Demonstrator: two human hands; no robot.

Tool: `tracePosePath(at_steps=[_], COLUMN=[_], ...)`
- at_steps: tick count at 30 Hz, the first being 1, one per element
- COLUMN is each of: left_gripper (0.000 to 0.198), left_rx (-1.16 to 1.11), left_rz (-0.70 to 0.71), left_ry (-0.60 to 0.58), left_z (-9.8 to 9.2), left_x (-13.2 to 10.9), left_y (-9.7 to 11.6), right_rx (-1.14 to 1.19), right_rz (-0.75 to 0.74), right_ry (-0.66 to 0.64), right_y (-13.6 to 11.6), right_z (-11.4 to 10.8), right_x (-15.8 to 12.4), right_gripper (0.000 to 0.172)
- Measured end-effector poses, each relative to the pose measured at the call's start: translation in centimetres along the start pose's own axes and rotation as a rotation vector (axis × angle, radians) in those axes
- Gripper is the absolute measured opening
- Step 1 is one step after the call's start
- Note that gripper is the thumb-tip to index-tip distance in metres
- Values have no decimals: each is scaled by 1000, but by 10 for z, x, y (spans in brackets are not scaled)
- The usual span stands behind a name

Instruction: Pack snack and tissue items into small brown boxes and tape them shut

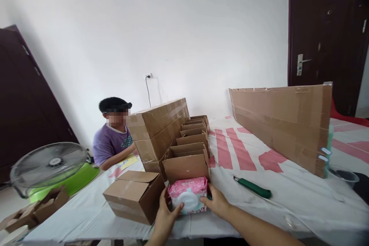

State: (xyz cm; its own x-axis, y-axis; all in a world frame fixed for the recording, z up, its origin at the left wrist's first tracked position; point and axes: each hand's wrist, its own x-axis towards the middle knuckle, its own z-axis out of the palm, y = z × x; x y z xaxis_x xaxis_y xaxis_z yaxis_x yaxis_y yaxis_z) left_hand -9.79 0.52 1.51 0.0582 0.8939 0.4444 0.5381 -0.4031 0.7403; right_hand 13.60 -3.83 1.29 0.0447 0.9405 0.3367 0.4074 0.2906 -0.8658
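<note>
Between my two hands is a pink and white pack of wet wipes (188, 198) with a white oval lid facing me. My left hand (166, 215) grips its left side, the thumb on the front near the lid. On the other side, my right hand (215, 201) holds the pack with the thumb pressed on its front. Right behind the pack stands an open cardboard box (186, 168), its flap raised; whether the pack touches it I cannot tell. A closed cardboard box (134, 196) sits just left of my left hand.
Several open boxes (192, 137) run back in a row beside stacked cartons (161, 130). A green utility knife (253, 187) lies at right, before a tall cardboard panel (284, 123). Another person (113, 142) sits at the left; a fan (53, 161) stands on the floor.
</note>
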Motion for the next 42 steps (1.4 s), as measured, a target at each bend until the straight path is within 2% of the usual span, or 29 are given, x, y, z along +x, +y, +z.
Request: tracePosePath(at_steps=[2, 3, 5, 6, 8, 10, 14, 18, 23, 33, 42], left_gripper=[76, 70, 64, 65, 68, 71, 70, 70, 65, 63, 70], left_rx=[224, 328, 507, 583, 705, 783, 784, 691, 649, 742, 857], left_rz=[224, 368, 589, 627, 576, 449, 308, 338, 387, 270, 184], left_ry=[113, 125, 72, 35, -25, -66, -152, -133, -108, -132, -189], left_z=[4, 7, 14, 18, 25, 31, 40, 45, 53, 74, 93], left_x=[-11, -18, -28, -31, -29, -19, 7, 24, 34, 60, 98], left_y=[-1, 3, 14, 21, 34, 41, 40, 31, 26, 37, 40], right_rx=[-35, -55, -92, -108, -127, -146, -214, -275, -303, -306, -368], right_rz=[11, 6, -23, -38, -60, -58, -15, 27, 102, 148, 144], right_ry=[25, 29, 23, 17, 20, 50, 95, 48, -19, -94, -200], right_y=[2, 3, 3, 2, 0, 0, 4, 6, 3, -5, -7], right_z=[6, 8, 8, 7, 6, 6, 11, 16, 15, 14, 10], right_x=[0, -2, -7, -9, -13, -14, -16, -17, -19, -18, -19], right_gripper=[51, 51, 52, 53, 54, 53, 57, 62, 64, 63, 54])
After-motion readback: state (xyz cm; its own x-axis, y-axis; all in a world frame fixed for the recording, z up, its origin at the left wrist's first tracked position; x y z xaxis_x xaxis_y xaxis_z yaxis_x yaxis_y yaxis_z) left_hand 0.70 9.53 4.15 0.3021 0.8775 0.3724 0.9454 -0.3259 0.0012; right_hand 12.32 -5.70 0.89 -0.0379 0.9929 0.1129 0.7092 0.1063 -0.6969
